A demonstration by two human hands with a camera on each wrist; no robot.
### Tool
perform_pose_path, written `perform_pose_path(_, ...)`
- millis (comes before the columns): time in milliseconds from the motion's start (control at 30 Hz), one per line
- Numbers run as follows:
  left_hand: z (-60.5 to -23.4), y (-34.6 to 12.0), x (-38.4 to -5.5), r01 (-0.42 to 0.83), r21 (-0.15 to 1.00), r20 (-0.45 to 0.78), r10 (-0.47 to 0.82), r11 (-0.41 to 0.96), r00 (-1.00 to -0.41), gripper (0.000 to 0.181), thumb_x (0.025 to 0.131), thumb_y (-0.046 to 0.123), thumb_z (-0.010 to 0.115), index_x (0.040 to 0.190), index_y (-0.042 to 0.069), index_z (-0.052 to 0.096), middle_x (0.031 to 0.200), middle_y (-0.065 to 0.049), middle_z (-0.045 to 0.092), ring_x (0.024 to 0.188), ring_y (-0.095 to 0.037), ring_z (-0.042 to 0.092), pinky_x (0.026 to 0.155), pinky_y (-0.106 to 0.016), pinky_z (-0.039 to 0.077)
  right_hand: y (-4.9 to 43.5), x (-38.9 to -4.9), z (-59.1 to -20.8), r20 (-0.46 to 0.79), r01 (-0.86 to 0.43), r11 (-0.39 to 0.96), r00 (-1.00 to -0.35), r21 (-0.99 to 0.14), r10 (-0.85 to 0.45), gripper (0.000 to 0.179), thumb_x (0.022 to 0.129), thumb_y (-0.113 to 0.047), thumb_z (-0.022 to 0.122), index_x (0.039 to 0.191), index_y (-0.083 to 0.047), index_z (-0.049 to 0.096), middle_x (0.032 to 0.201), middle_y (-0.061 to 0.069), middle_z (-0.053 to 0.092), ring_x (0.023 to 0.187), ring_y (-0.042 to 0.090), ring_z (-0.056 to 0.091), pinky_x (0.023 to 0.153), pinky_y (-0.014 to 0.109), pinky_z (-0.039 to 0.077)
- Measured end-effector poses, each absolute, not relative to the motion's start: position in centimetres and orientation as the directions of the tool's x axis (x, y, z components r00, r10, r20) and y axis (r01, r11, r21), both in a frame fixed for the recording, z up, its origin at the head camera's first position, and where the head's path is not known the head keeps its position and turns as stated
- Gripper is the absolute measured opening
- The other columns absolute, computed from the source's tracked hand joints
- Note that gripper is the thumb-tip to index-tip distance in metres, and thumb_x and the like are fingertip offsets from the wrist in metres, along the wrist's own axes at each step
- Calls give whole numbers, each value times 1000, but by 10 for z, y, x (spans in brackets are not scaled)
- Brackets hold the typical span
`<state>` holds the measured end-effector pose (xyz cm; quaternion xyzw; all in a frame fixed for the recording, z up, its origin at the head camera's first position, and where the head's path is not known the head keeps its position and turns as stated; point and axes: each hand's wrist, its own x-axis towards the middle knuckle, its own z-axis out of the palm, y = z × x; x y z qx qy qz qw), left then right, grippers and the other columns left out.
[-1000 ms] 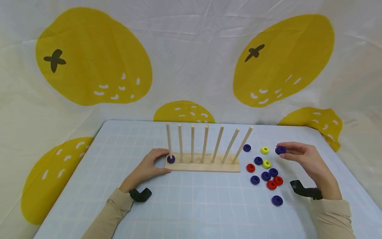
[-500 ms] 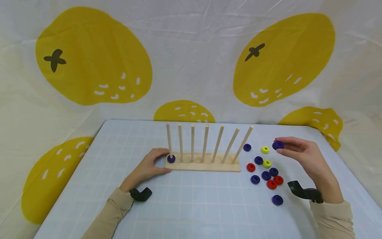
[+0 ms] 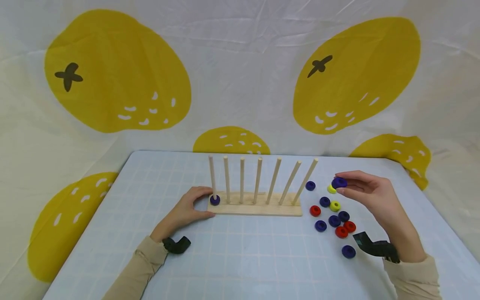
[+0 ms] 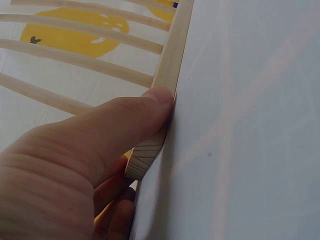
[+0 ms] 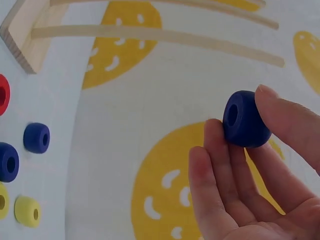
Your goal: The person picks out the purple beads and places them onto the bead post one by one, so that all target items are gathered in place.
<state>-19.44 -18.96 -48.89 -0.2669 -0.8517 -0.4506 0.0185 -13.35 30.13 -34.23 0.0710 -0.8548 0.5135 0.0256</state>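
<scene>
My left hand grips the left end of a wooden peg stand, thumb on its front edge and fingers behind. In the left wrist view the thumb presses on the base. A dark blue bead sits at the foot of the leftmost peg; the other pegs are bare. Over the table at the right, my right hand pinches a blue bead between thumb and fingers, its hole showing in the right wrist view. In the head view this bead overlaps a yellow bead lying behind it.
Loose beads lie right of the stand: several blue, such as one blue bead nearest me, a few red ones like this red bead, and another yellow bead. A lemon-print cloth hangs behind the table.
My right hand has moved left and slightly up with the blue bead, toward the stand. The left hand and the stand have stayed in place.
</scene>
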Motion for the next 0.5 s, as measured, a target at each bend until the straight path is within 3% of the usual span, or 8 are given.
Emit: perform_pose_path(500,-490,-190,-194,491,742,289,442,457,-849,67,72,21,91,131,9,62,134,-8,58,125,-29,50,107,-50,40,269,-122,-336,157,-202,475,-979,-857,-134,36,92,-16,73,125,-4,65,115,3,68,102,9,68,83,18,54)
